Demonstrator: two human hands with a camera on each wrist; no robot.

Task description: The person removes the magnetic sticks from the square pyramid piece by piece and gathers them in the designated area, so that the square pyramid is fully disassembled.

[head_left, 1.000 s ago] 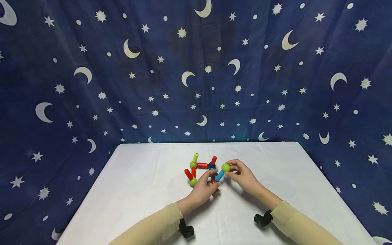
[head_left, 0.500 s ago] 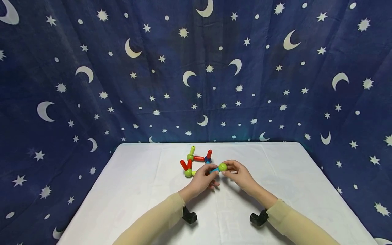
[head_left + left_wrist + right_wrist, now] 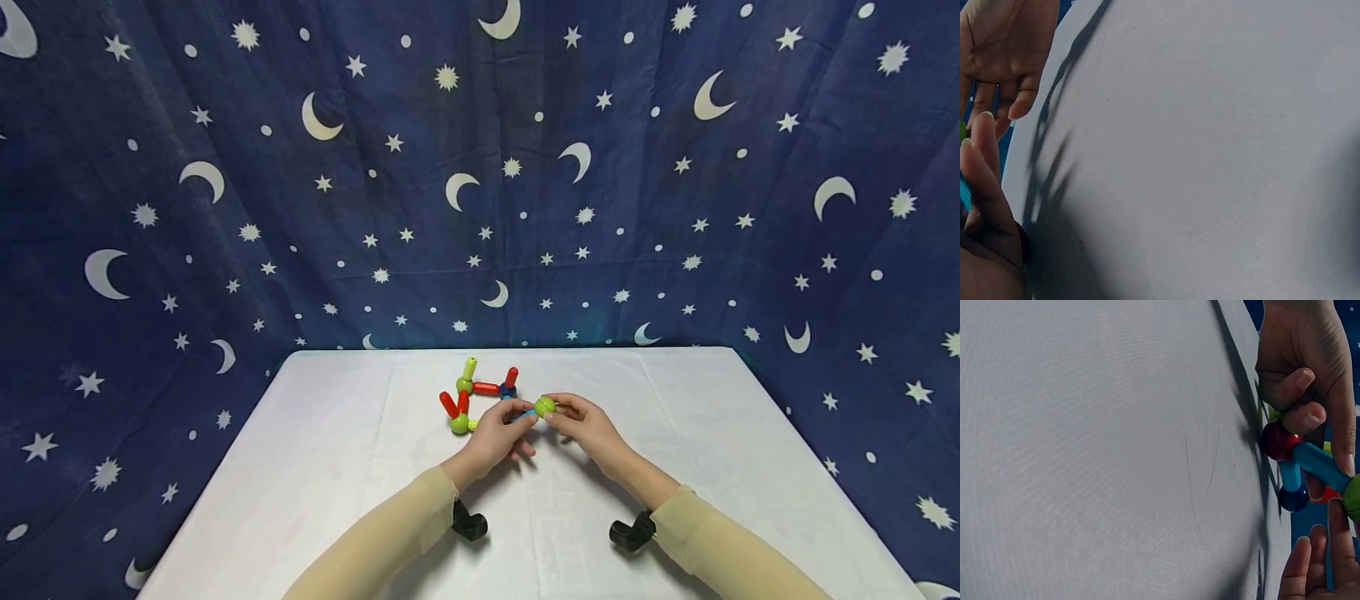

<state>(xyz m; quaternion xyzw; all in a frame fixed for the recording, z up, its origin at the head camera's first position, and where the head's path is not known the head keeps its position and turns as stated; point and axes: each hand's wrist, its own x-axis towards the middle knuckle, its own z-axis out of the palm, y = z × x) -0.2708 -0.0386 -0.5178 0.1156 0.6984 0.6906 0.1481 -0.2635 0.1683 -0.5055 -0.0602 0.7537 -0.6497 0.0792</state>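
Green ball and blue stick in my fingers
In the frame's lower middle, my right hand pinches the ball with thumb and fingertips; my left hand pinches the stick

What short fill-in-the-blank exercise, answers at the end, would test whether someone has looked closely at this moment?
1. The held ball in the right hand is coloured ____.
2. The pinched rod in the left hand is light ____.
3. The connecting rod between the far green ball and the dark blue ball is ____.
4. The backdrop shows stars, dots and crescent ____.

Missing words: green; blue; red; moons.
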